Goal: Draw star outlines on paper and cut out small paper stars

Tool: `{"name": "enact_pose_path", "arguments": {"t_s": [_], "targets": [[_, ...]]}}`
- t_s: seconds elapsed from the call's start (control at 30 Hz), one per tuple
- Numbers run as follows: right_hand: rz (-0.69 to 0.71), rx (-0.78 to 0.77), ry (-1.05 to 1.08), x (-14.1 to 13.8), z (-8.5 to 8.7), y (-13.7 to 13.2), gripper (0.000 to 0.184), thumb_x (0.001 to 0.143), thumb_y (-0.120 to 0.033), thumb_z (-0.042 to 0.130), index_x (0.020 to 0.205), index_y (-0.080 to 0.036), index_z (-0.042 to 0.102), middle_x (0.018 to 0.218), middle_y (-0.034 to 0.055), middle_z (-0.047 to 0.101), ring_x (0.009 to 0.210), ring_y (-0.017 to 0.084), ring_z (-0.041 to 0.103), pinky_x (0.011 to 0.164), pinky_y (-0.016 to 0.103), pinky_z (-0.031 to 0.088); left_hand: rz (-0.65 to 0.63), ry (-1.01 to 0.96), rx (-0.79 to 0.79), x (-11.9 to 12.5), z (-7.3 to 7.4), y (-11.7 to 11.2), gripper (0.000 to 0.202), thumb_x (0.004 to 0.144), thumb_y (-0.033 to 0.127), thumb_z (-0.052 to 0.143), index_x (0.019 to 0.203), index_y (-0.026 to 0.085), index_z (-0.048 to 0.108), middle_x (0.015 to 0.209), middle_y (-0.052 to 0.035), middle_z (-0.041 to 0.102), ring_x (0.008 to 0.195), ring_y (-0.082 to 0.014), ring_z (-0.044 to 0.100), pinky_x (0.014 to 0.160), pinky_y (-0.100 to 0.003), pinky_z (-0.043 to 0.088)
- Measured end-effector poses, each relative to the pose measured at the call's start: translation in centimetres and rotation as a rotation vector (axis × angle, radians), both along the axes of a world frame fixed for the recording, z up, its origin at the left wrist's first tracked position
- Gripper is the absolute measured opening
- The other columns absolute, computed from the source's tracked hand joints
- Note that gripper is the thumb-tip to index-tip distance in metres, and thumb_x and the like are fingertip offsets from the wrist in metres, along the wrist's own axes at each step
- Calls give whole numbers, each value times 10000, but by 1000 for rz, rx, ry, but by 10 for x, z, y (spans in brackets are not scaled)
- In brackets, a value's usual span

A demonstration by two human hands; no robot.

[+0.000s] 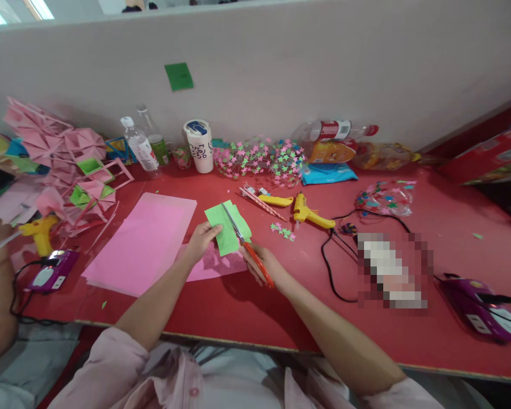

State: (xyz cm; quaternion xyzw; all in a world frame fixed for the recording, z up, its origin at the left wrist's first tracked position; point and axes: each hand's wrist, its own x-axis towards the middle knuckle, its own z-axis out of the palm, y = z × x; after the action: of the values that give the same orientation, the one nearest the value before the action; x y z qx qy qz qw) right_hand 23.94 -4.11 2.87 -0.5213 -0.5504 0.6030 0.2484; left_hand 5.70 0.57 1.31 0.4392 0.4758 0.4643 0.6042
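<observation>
Between thumb and fingers, my left hand [203, 241] grips the left edge of a piece of green paper [225, 234], held above the table. My right hand [262, 266] is closed around the orange handles of a pair of scissors [255, 258]. Their blades lie along the green paper, pointing away from me; I cannot tell how far they are parted. Beneath the hands is a pink paper sheet [204, 268]. A stack of larger pink sheets [147, 241] lies to the left.
A yellow glue gun [313, 213] with a black cord lies right of my hands, near a yellow cutter [276, 200] and small paper stars [283, 231]. Along the wall stand a tumbler [199, 147] and a water bottle [141, 149]. Another person's arm [0, 272] is at the far left.
</observation>
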Motion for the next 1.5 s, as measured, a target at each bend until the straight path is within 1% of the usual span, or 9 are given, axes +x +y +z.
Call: {"name": "enact_pose_path", "arguments": {"t_s": [0.17, 0.43, 0.6, 0.67, 0.73, 0.83, 0.93, 1.1, 1.5], "targets": [[-29, -37, 57, -1, 5, 1, 425, 802, -629, 461, 706, -219, 403, 337, -103, 372, 250, 84, 349, 298, 203, 279, 13, -12, -2, 3, 2, -1, 392, 597, 513, 729, 684, 149, 611, 499, 40, 553, 429, -95, 491, 415, -227, 380], [-184, 96, 14, 0, 19, 0, 203, 726, -311, 553, 633, -215, 400, 363, -94, 416, 313, 75, 392, 387, 198, 323, -248, 22, -35, 11, 3, -10, 447, 601, 580, 711, 690, 157, 599, 473, 5, 612, 402, -138, 560, 444, -259, 442], [-232, 152, 94, 4, 13, 2, 279, 747, -412, 566, 655, -223, 383, 374, -100, 374, 319, 71, 367, 402, 209, 337, -347, 19, -41, 10, 2, -9, 413, 605, 524, 735, 689, 150, 580, 471, -13, 616, 416, -146, 593, 453, -249, 452], [-202, 144, 77, 6, 12, 4, 343, 755, -519, 552, 681, -219, 402, 379, -101, 358, 315, 71, 354, 392, 210, 328, -282, 18, -6, 6, 3, -5, 394, 620, 506, 727, 687, 150, 574, 468, -6, 606, 412, -137, 585, 452, -244, 449], [-148, 127, 10, 8, 11, 6, 402, 744, -599, 533, 711, -216, 417, 398, -98, 361, 325, 77, 357, 387, 215, 320, -117, 14, 38, -1, 3, 0, 369, 632, 485, 718, 684, 154, 564, 477, 6, 599, 406, -118, 563, 446, -234, 439], [-25, 199, -181, 13, 12, 8, 437, 715, -625, 564, 716, -212, 420, 500, -71, 423, 430, 88, 399, 441, 221, 325, 179, -28, 122, -14, 4, 8, 290, 693, 432, 668, 690, 168, 549, 498, 32, 578, 412, -82, 524, 444, -207, 408], [113, 274, -343, 16, 15, 7, 459, 716, -630, 575, 668, -210, 397, 566, -57, 403, 522, 95, 379, 499, 228, 305, 304, -19, 179, -24, 4, 13, 212, 748, 380, 620, 720, 181, 553, 555, 36, 578, 460, -71, 520, 472, -197, 398], [226, 286, -395, 17, 21, 4, 496, 720, -672, 547, 646, -201, 407, 590, -51, 339, 549, 96, 312, 511, 234, 267, 326, 79, 208, -27, 0, 12, 198, 801, 374, 571, 726, 193, 548, 552, 35, 567, 487, -81, 519, 503, -210, 390], [222, 221, -302, 12, 19, 3, 491, 731, -649, 563, 633, -202, 386, 555, -53, 351, 502, 89, 356, 476, 222, 287, 245, 76, 234, -16, 13, 2, 206, 809, 333, 571, 682, 176, 537, 502, 35, 555, 458, -71, 510, 500, -205, 396]]}}
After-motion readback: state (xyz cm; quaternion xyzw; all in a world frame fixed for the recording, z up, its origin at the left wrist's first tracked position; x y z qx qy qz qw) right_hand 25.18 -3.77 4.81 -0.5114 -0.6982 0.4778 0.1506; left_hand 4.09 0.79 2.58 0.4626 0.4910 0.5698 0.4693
